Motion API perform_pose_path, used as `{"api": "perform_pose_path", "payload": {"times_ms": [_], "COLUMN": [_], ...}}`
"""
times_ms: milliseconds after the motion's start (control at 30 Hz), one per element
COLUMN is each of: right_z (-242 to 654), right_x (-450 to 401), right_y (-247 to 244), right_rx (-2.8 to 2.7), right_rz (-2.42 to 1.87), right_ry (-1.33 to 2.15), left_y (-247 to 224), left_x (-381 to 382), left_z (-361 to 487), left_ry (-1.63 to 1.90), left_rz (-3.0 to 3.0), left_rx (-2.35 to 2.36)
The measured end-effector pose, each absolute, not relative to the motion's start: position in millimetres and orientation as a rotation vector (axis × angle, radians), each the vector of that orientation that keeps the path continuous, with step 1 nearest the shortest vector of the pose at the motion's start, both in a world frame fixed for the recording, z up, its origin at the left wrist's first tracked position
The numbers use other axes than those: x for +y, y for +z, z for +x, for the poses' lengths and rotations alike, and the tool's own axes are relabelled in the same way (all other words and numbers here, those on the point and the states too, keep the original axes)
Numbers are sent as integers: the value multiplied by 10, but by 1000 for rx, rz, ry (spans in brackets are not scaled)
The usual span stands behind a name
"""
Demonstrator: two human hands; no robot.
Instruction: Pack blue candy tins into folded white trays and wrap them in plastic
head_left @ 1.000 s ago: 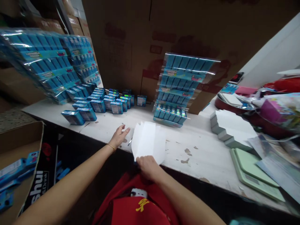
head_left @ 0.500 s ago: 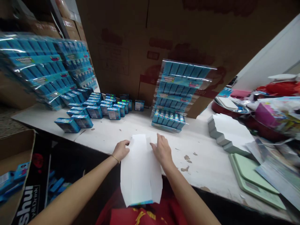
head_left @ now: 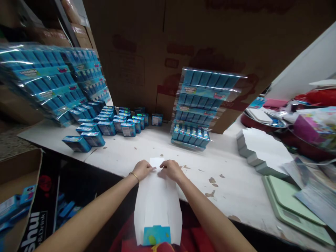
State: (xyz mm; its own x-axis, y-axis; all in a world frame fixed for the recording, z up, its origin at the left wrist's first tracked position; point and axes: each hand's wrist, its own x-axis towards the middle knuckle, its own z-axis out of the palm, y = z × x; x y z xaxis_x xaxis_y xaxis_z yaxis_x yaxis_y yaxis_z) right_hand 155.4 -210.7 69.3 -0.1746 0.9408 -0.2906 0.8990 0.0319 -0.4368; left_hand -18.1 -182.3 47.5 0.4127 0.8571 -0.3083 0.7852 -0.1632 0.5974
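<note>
A white card blank (head_left: 156, 203) with a blue printed flap at its near end lies in front of me, its far end over the table edge. My left hand (head_left: 143, 170) pinches the blank's far left part. From the right, my right hand (head_left: 171, 170) grips the far end, its fingertips close to those of my left hand. Beyond stand several small blue boxes (head_left: 128, 129) in rows, and to their right a clear-wrapped display pack of blue boxes (head_left: 193, 108).
Tall wrapped packs (head_left: 44, 80) stand at the left. Stacked white card blanks (head_left: 262, 147) and a pale green scale (head_left: 291, 203) are at the right. A large cardboard box (head_left: 136, 63) rises behind the table (head_left: 126, 150). An open carton (head_left: 15, 171) sits at the lower left.
Both hands have come closer together at the far end of the blank. The blank's near end has tipped, and more of its blue flap shows.
</note>
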Motion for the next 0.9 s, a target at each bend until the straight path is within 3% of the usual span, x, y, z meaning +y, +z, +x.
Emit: {"api": "perform_pose_path", "payload": {"times_ms": [500,900], "right_z": [1679,1747], "right_x": [-1926,-2042], "right_y": [503,629], "right_rx": [-1752,-1861], "right_rz": [-2094,-1888], "right_ry": [1176,1253], "left_y": [386,548], "left_x": [-1773,-1824], "left_z": [-168,-197], "left_ry": [260,276], "left_rz": [1592,1868], "left_rx": [1466,1451]}}
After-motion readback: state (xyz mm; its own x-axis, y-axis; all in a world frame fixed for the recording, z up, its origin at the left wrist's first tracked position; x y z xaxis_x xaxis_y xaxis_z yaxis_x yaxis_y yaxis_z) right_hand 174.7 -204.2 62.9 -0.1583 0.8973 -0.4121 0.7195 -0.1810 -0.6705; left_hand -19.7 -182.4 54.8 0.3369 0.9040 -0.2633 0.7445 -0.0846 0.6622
